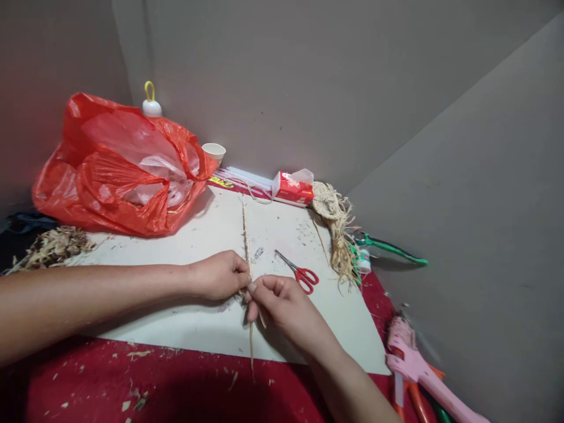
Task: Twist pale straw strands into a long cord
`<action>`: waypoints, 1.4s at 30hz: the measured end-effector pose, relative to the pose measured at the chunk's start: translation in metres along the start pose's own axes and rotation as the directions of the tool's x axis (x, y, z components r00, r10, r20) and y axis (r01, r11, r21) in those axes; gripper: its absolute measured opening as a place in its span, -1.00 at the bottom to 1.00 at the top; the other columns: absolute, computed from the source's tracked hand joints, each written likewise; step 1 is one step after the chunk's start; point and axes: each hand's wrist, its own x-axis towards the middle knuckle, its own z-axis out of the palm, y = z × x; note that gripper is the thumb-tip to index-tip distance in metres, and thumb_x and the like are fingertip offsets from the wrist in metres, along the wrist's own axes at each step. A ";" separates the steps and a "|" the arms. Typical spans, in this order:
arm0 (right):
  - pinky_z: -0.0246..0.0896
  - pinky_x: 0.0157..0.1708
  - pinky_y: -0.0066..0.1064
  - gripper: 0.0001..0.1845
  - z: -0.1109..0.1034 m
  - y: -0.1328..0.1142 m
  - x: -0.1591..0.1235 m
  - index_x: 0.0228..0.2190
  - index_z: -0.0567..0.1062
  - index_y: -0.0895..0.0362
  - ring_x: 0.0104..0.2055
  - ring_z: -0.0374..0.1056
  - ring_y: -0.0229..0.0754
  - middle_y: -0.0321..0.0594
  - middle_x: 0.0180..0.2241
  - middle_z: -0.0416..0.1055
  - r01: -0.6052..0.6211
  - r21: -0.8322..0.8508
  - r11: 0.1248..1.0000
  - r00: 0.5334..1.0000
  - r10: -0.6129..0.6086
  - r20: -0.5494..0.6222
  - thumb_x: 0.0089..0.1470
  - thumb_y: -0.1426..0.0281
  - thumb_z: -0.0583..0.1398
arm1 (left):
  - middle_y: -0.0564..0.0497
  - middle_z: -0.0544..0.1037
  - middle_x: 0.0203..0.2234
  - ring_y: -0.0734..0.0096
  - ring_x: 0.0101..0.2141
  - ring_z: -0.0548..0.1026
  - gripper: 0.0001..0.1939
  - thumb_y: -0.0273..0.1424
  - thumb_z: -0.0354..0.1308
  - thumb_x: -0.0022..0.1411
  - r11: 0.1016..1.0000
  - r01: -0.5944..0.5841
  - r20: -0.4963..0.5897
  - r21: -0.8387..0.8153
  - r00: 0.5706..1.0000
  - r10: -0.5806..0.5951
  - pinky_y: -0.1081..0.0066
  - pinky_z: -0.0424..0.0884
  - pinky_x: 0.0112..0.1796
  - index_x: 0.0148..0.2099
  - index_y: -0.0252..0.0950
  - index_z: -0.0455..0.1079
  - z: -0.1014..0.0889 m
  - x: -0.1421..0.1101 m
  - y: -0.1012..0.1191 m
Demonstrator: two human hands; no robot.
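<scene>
One thin, knobbly, straw-coloured fibre cord, on flat white sheet, left of red-handled metal scissors. We pinch its near end, left hand and right hand both closed on it. Long axis runs almost straight away from us, far end toward smooth grey wall; loose strips trail nearward.

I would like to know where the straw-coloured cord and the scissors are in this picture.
Straw-coloured cord (245, 235), head view: on its far stretch.
Scissors (296, 270), head view: where blades meet handles.
</scene>
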 end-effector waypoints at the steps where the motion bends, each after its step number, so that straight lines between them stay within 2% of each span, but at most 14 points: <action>1: -0.09 -0.62 -0.51 -0.67 0.004 0.002 -0.001 -0.61 0.40 0.17 -0.68 0.05 -0.36 -0.24 -0.68 0.40 0.031 -0.080 0.996 0.999 -0.033 -0.026 0.09 0.29 0.05 | 0.09 0.37 -0.63 0.54 -0.57 0.24 -0.79 -0.41 -0.07 0.06 1.000 -0.002 0.002 -0.031 1.000 0.002 0.51 0.14 -0.50 -0.52 -0.34 0.31 0.000 0.000 -0.001; 4: -0.10 -0.57 -0.46 -0.64 0.013 0.007 -0.005 -0.68 0.34 0.14 -0.63 0.13 -0.31 -0.23 -0.67 0.36 0.102 -0.415 0.904 0.981 -0.161 -0.109 0.10 0.36 0.03 | 0.13 0.28 -0.67 0.56 -0.58 0.18 -0.80 -0.38 -0.03 0.05 0.996 0.002 -0.027 -0.085 1.000 -0.004 0.51 0.11 -0.51 -0.56 -0.33 0.28 0.002 -0.003 -0.002; 7: -0.23 -0.57 -0.40 -0.69 0.017 0.009 -0.008 -0.64 0.36 0.13 -0.64 0.10 -0.28 -0.21 -0.67 0.34 0.098 -0.721 0.686 0.943 -0.296 -0.153 0.09 0.37 0.05 | 0.18 0.12 -0.72 0.59 -0.62 0.04 -0.77 -0.37 -0.02 0.04 0.992 0.034 -0.072 -0.118 0.997 -0.043 0.50 0.01 -0.57 -0.62 -0.31 0.17 0.004 -0.005 0.000; 11: -0.33 -0.55 -0.33 -0.74 0.022 0.011 -0.009 -0.51 0.43 0.15 -0.67 0.11 -0.26 -0.11 -0.62 0.41 0.102 -0.891 0.443 0.921 -0.380 -0.084 0.12 0.41 0.01 | 0.19 0.10 -0.73 0.59 -0.63 0.03 -0.74 -0.33 0.00 0.04 0.985 0.045 -0.089 -0.169 0.994 -0.061 0.49 -0.01 -0.56 -0.63 -0.30 0.15 0.008 -0.008 0.002; 14: -0.30 -0.55 -0.34 -0.75 0.026 0.008 -0.016 -0.42 0.44 0.20 -0.64 0.16 -0.25 -0.08 -0.56 0.44 0.165 -0.920 0.355 0.933 -0.358 0.029 0.13 0.46 -0.01 | 0.18 0.16 -0.72 0.59 -0.61 0.08 -0.79 -0.35 0.04 0.00 0.978 0.045 -0.077 -0.203 0.995 -0.062 0.50 0.00 -0.55 -0.60 -0.32 0.21 0.010 -0.009 -0.001; 16: -0.24 -0.56 -0.37 -0.74 0.024 0.002 -0.026 -0.48 0.43 0.18 -0.63 0.15 -0.28 -0.14 -0.58 0.41 0.250 -0.881 0.401 0.946 -0.297 0.134 0.15 0.44 -0.01 | 0.18 0.17 -0.72 0.58 -0.61 0.08 -0.80 -0.35 0.05 -0.01 0.972 0.057 -0.070 -0.227 0.995 -0.075 0.50 0.00 -0.55 -0.59 -0.32 0.23 0.009 -0.009 -0.005; 19: -0.14 -0.59 -0.48 -0.64 0.011 -0.012 -0.039 -0.63 0.35 0.15 -0.63 0.10 -0.35 -0.31 -0.67 0.28 0.342 -0.673 0.656 0.939 -0.215 0.267 0.15 0.32 0.05 | 0.17 0.21 -0.70 0.58 -0.61 0.10 -0.79 -0.30 0.07 0.02 0.960 0.042 -0.054 -0.276 0.997 -0.059 0.51 0.02 -0.54 -0.52 -0.35 0.30 0.006 -0.011 -0.009; 21: -0.06 -0.59 -0.52 -0.60 -0.001 -0.020 -0.040 -0.65 0.32 0.16 -0.60 0.10 -0.35 -0.34 -0.67 0.22 0.307 -0.506 0.806 0.951 -0.280 0.132 0.15 0.24 0.05 | 0.16 0.23 -0.68 0.58 -0.60 0.10 -0.77 -0.28 0.08 0.04 0.956 0.016 -0.032 -0.292 0.999 -0.026 0.51 0.04 -0.53 -0.49 -0.36 0.32 0.004 -0.012 -0.010; 23: -0.01 -0.60 -0.53 -0.63 -0.011 -0.022 -0.032 -0.56 0.38 0.17 -0.60 0.11 -0.35 -0.34 -0.63 0.24 0.264 -0.370 0.891 0.931 -0.336 -0.144 0.14 0.20 0.06 | 0.15 0.27 -0.65 0.58 -0.60 0.13 -0.77 -0.27 0.09 0.06 0.953 -0.006 -0.010 -0.302 1.000 0.003 0.52 0.07 -0.52 -0.46 -0.37 0.35 0.001 -0.013 -0.011; 25: -0.03 -0.66 -0.52 -0.69 -0.015 -0.019 -0.019 -0.34 0.43 0.17 -0.66 0.09 -0.36 -0.36 -0.61 0.27 0.202 -0.216 0.955 0.944 -0.249 -0.217 0.10 0.17 0.09 | 0.13 0.32 -0.62 0.58 -0.58 0.17 -0.76 -0.27 0.09 0.08 0.944 -0.027 0.011 -0.330 0.999 0.032 0.53 0.11 -0.50 -0.41 -0.37 0.37 0.000 -0.013 -0.012; 27: -0.10 -0.71 -0.53 -0.66 -0.013 -0.011 -0.006 -0.24 0.40 0.16 -0.72 0.03 -0.39 -0.41 -0.64 0.24 0.132 -0.070 0.989 0.987 -0.138 -0.087 0.10 0.15 0.10 | 0.11 0.35 -0.60 0.56 -0.57 0.20 -0.76 -0.26 0.09 0.09 0.935 -0.049 0.027 -0.351 0.998 0.062 0.53 0.15 -0.48 -0.38 -0.37 0.38 -0.001 -0.013 -0.012; 31: -0.23 -0.74 -0.54 -0.63 -0.005 0.002 0.009 -0.53 0.34 0.18 -0.74 -0.10 -0.46 -0.40 -0.67 0.19 0.067 0.085 0.994 0.983 -0.081 0.168 0.13 0.15 0.07 | 0.09 0.37 -0.62 0.55 -0.57 0.23 -0.74 -0.26 0.07 0.13 0.958 -0.071 0.033 -0.279 0.996 0.084 0.54 0.18 -0.48 -0.41 -0.38 0.38 -0.001 -0.013 -0.013; 36: -0.32 -0.73 -0.52 -0.62 -0.007 0.007 0.016 -0.55 0.32 0.17 -0.74 -0.21 -0.46 -0.49 -0.73 0.00 0.028 0.077 0.997 0.983 -0.042 0.180 0.11 0.14 0.09 | 0.11 0.37 -0.57 0.55 -0.53 0.24 -0.77 -0.31 0.00 0.17 0.995 -0.094 0.028 -0.045 0.995 0.095 0.55 0.18 -0.46 -0.37 -0.36 0.39 -0.006 -0.015 -0.011; 42: -0.42 -0.76 -0.49 -0.63 -0.006 0.008 0.020 -0.63 0.32 0.15 -0.77 -0.28 -0.43 -0.52 -0.81 -0.09 -0.071 0.087 0.994 0.978 0.052 0.204 0.08 0.19 0.08 | 0.11 0.35 -0.59 0.53 -0.53 0.24 -0.78 -0.44 -0.06 0.15 0.968 -0.083 -0.007 0.237 0.996 0.087 0.53 0.15 -0.49 -0.38 -0.35 0.41 -0.007 -0.021 0.001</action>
